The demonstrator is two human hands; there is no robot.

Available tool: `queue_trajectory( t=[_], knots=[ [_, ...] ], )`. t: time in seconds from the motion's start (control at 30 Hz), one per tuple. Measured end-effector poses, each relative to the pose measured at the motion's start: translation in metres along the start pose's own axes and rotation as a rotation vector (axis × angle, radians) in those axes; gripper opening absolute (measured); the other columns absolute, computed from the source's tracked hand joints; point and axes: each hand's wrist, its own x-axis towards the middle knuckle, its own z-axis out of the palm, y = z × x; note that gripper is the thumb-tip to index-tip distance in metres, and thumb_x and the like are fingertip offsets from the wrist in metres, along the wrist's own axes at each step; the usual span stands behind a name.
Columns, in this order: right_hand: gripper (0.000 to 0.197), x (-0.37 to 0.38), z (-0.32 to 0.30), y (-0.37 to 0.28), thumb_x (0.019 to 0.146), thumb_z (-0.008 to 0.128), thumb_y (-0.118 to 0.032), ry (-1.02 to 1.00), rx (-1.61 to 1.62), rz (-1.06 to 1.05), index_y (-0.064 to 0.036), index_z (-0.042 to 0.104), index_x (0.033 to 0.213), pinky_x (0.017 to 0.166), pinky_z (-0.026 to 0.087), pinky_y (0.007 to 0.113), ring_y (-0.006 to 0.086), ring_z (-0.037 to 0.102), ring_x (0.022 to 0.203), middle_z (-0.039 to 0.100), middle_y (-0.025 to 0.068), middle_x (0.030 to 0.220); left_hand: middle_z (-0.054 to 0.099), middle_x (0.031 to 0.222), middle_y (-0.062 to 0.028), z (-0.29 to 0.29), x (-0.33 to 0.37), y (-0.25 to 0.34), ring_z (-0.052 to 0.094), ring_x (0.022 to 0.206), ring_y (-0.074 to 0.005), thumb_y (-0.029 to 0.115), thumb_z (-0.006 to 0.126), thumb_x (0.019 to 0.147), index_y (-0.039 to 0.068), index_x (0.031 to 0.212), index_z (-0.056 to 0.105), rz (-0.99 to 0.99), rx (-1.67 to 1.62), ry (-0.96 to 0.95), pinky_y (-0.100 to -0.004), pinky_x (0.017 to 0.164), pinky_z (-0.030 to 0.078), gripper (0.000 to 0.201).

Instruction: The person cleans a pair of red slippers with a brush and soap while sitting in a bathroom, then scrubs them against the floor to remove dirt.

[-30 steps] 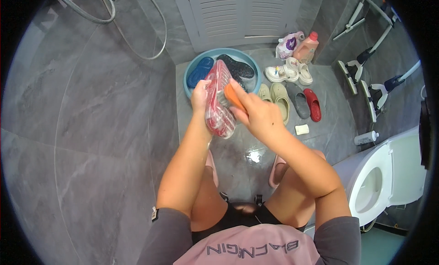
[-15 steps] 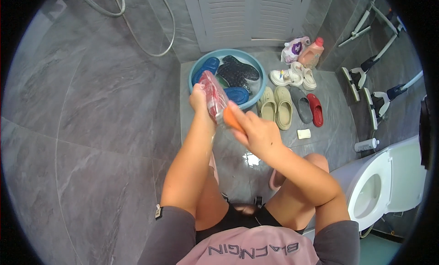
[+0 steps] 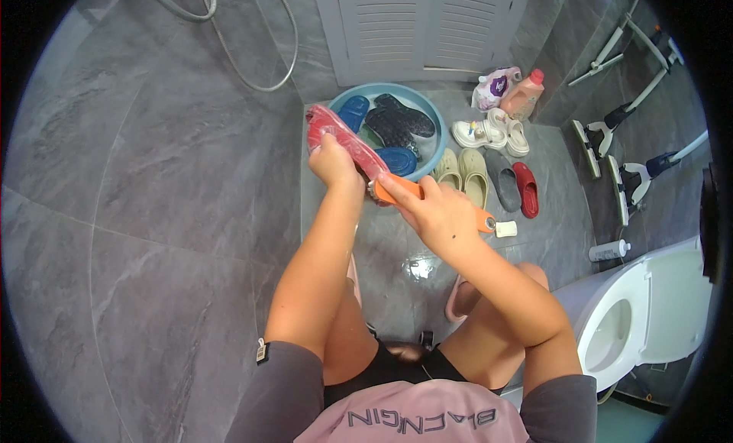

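Dark outlined lettering runs across the front of the pink shirt, upside down from this viewpoint. A small pale tag with dark marks hangs at the left sleeve. The white pack by the wall bears a purple patch; its print, and any on the pink bottle beside it, is too small to read.

The left grip is clenched around the red shoe, which has whitish suds on it. The shoe slants from upper left to lower right, held in front of the left rim of the blue basin, one end beyond the hand and the other near the brush. The right grip grasps an orange brush, forefinger laid along its back, its head at the shoe's near end; whether the bristles touch is unclear. Blue shoes and dark shoes lie in the basin.

Compared with a second ago, the shoe has turned: its ridged sole then faced up, with the brush across its middle. Now the brush's handle also shows behind the hand, its tail near the pale soap bar.
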Motion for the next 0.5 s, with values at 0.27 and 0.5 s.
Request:
queue_trajectory(
  t=[0.27,0.5],
  knots=[
    [0.062,-0.022,0.023,0.022,0.078,0.065,-0.016,-0.15,-0.116,-0.012,-0.036,0.048,0.135,0.049,0.049,0.04,0.0246,0.059,0.059,0.052,0.0066,0.078,0.048,0.059,-0.0028,-0.01,0.004,0.027,0.041,0.041,-0.0115,0.018,0.046,0.091,0.007,0.075,0.048,-0.344,-0.272,-0.083,-0.026,0.037,0.028,0.019],
    [0.064,-0.017,0.036,0.048,0.093,0.059,-0.019,0.114,1.035,0.73,-0.0024,0.026,0.146,0.102,0.038,0.033,0.0244,0.05,0.122,0.051,0.0174,0.131,0.042,0.053,-0.0002,0.003,-0.02,0.025,0.037,0.038,-0.0126,0.019,0.049,0.09,0.009,0.071,0.048,-0.169,-0.173,-0.081,-0.0274,0.036,0.028,0.022]
  ],
)
